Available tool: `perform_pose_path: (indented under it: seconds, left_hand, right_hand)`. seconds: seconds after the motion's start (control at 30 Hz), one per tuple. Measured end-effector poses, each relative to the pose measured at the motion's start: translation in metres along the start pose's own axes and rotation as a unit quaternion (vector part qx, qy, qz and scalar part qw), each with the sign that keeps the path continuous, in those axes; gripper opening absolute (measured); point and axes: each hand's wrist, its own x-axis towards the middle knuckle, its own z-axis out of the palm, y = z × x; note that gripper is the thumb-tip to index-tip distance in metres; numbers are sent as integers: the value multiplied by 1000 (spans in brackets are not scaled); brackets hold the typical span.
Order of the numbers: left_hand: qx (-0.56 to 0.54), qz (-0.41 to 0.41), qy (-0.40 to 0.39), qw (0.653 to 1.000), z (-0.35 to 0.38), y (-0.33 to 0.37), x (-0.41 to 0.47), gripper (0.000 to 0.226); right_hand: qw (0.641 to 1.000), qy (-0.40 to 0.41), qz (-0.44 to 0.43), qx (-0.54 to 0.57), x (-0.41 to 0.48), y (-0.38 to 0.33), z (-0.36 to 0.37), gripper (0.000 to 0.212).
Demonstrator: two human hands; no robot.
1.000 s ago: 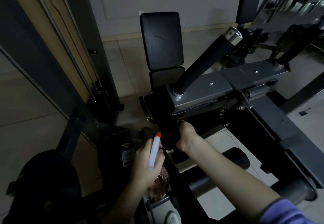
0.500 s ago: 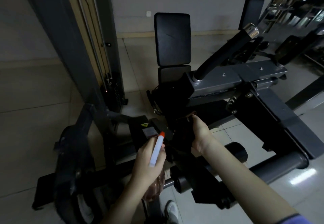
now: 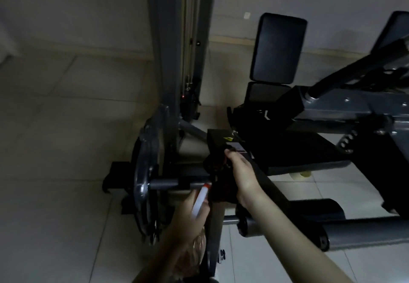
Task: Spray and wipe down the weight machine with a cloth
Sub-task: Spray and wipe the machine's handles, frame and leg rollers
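1. Head view: the scene is dim and motion-blurred, and fine detail is lost.
2. Right hand (image 3: 241,172) is clenched on a dark cloth (image 3: 215,164). The cloth is pressed against a black frame block of the weight machine (image 3: 332,108) and is bunched under and just left of the fingers.
3. A yellow warning sticker (image 3: 228,138) is seen on that block, just beyond the right grip.
4. Left hand (image 3: 188,218) is wrapped round a spray bottle (image 3: 200,201). The white nozzle head with its orange tip sticks up out of the grip, and the clear body hangs below the palm.
5. The orange tip is pointed toward the cloth and lies just beside it, below the right grip. Contact cannot be told.
6. A grey bar (image 3: 163,182) runs left from the nozzle tip to a round grey plate (image 3: 143,172).
7. A black back pad (image 3: 277,48) stands upright well beyond the right grip. A roller pad (image 3: 358,234) lies right of the right forearm.
8. Pale floor tiles (image 3: 55,216) are seen left of both grips.
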Motion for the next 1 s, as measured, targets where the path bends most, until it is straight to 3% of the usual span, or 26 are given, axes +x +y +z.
perform_pose_path:
  seconds: [0.1,0.17,0.3,0.5,0.63,0.77,0.87,1.0]
  left_hand:
    - [-17,-39,-4,999,-3,-21,-10,27]
    - [-44,-77,20,996,-4,-22,-15,18]
    - [-111,-104,85,985,-8,-21,-23,56]
    - [-136,-127,148,971,-15,-21,-30,30]
    - [-153,-163,148,964,-20,-24,-34,28]
    - [-113,-159,145,970,-21,-25,-38,12]
    - [-100,-153,142,973,-24,-26,-41,13]
    - [-139,-175,146,964,-29,-30,-45,23]
  right_hand:
    - [997,-24,-21,-68,0,19,8,12]
    - [996,-36,-12,-76,-1,28,11,13]
    - [998,-22,19,-55,2,40,11,14]
    - [998,-16,15,-64,7,48,16,15]
    - [997,-29,13,-73,10,52,20,13]
    - [995,-43,-7,-94,16,60,24,16]
    - [990,-31,-45,-132,25,70,28,11]
    - [961,-9,-131,-243,34,76,36,33]
